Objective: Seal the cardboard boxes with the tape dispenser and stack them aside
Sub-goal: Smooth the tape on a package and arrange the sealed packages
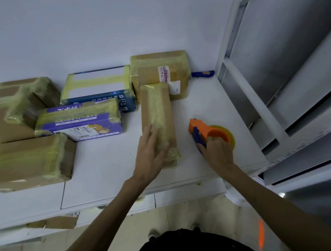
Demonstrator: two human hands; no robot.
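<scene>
Against the wall point(94, 32), boxes point(96, 85) line the table point(104, 165).

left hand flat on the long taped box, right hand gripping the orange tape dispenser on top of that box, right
No. The head view shows the right hand gripping the orange tape dispenser on the table beside the long taped box, not on top of it. The left hand does lie flat on that box.

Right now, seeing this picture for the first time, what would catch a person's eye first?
First the bright orange tape dispenser, gripped by the right hand on the right of the white table. Next the left hand lying flat on a narrow cardboard box at the middle, wrapped in yellowish tape. Then the purple box among taped boxes at left.
</scene>
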